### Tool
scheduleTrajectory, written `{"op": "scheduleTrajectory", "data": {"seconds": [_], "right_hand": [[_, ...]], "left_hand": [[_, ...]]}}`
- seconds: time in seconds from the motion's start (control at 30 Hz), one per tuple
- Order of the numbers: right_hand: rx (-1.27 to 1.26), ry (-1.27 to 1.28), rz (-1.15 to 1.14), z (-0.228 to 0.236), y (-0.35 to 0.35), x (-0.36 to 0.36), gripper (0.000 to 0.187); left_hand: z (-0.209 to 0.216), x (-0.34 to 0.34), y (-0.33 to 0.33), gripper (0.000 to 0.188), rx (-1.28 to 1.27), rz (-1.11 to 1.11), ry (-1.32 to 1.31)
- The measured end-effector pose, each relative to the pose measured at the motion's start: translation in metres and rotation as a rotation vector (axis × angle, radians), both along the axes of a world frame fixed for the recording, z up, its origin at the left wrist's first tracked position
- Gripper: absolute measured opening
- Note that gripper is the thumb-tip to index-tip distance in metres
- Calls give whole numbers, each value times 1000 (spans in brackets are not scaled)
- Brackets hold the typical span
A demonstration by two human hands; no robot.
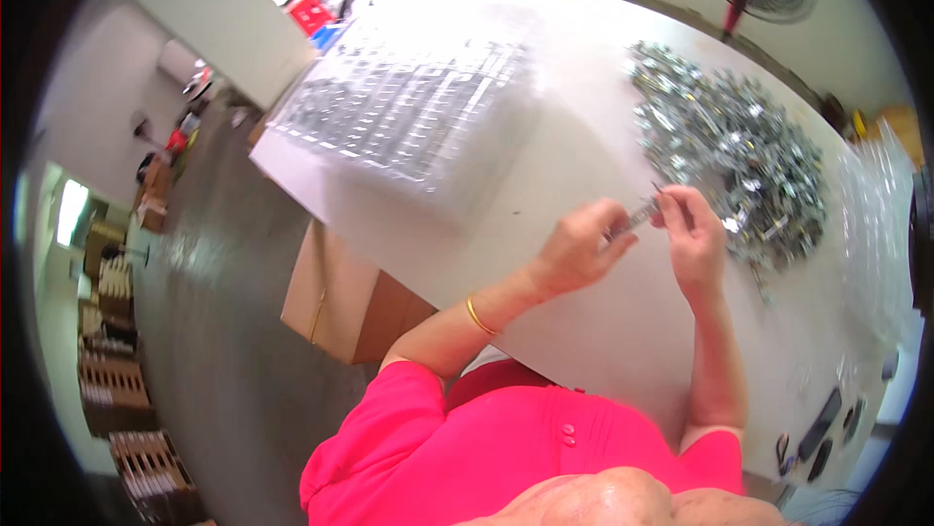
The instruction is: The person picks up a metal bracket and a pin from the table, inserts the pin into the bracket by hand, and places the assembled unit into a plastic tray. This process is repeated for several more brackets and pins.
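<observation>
Both hands meet over the white table (574,156), just left of a large heap of small shiny metal parts (778,166). Between them is a small, narrow, silvery metal part (637,218), slanting up to the right. My left hand (582,246) is closed, with thumb and fingers pinching the part's lower end. At its upper end the fingers of my right hand (695,239) are pinched together; a thin dark tip shows by them. The part's exact kind is too small to make out.
A stack of clear plastic trays (457,176) with rows of metal parts stands on the left. More clear trays (876,224) lie at the right edge. A dark phone-like object (820,424) rests near right. A cardboard box (341,297) sits below the table's left edge.
</observation>
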State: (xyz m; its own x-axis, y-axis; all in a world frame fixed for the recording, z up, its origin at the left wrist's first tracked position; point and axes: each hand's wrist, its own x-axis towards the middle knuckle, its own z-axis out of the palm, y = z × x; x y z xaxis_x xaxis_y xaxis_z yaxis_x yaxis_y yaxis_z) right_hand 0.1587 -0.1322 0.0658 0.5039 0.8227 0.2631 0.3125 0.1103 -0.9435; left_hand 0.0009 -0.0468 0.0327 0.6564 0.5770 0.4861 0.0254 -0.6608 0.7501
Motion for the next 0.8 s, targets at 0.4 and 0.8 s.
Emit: {"op": "scheduleTrajectory", "data": {"seconds": [0.4, 0.8], "right_hand": [[59, 151, 150, -41, 8, -8, 12], [-36, -214, 220, -70, 18, -18, 3]], "left_hand": [[105, -90, 27, 17, 213, 367, -111], [169, -225, 188, 17, 149, 926, 321]]}}
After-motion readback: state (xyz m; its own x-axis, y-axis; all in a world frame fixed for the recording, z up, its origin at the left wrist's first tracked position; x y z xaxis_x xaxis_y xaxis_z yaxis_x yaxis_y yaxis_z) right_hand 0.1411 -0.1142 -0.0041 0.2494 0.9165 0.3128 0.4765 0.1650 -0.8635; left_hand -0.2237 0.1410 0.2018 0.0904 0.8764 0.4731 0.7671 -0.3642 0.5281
